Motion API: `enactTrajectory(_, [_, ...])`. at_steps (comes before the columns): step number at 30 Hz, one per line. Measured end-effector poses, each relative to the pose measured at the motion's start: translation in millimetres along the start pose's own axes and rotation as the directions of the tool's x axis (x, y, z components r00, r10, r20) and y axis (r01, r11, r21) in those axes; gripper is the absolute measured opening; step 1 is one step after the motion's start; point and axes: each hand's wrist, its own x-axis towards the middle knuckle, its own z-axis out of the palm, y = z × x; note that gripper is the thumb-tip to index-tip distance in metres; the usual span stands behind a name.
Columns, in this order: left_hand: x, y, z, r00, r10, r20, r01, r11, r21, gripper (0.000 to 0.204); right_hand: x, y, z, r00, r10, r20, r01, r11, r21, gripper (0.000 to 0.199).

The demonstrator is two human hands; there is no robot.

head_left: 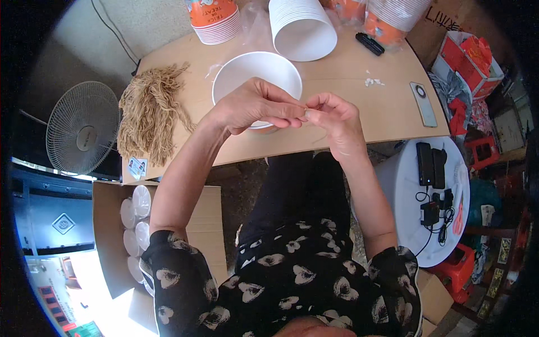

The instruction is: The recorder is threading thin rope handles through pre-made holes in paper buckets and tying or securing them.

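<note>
My left hand [255,106] and my right hand [338,124] meet at the fingertips above the front edge of the table. Both are closed in a pinch, and whatever lies between the fingers is too small to make out. Just behind and partly below them is a white paper bucket [247,64], its round mouth turned up and its front hidden by my left hand. On the table to the left lies a thick bundle of tan cords [150,106], its loose ends spread out. Small white pieces [373,82] are scattered right of my hands.
Stacked white buckets [306,39] lie tipped at the back, beside orange-printed buckets [214,22]. A black object [369,44] and a phone [423,105] are on the right. A fan [84,129] stands left; a round white stool [401,196] carries black adapters [431,165]. An open carton [109,236] holds clear-topped containers.
</note>
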Motion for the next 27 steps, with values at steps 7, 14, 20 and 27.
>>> enactTrajectory(7, [-2.9, 1.2, 2.3, 1.0, 0.001, 0.01, 0.0, 0.995, -0.095, 0.023, -0.6, 0.3, -0.2, 1.0, 0.017, 0.0, -0.017, 1.0, 0.013, 0.016])
enactTrajectory(14, [0.0, 0.1, 0.6, 1.0, -0.028, -0.006, 0.027, 0.996, -0.086, 0.024, -0.7, -0.7, -0.7, 1.0, 0.012, 0.007, -0.012, 1.0, -0.006, 0.017])
enactTrajectory(20, [-1.3, 2.5, 3.4, 0.998, -0.053, -0.018, 0.052, 0.997, -0.048, 0.025, -1.8, -0.7, -2.4, 1.0, 0.014, 0.023, -0.014, 1.0, -0.022, 0.018])
enactTrajectory(27, [-2.6, 0.0, 4.2, 0.999, -0.031, -0.005, 0.031, 0.998, -0.05, 0.026, -3.0, 0.9, -3.4, 1.0, -0.007, 0.021, 0.007, 1.0, 0.006, 0.017])
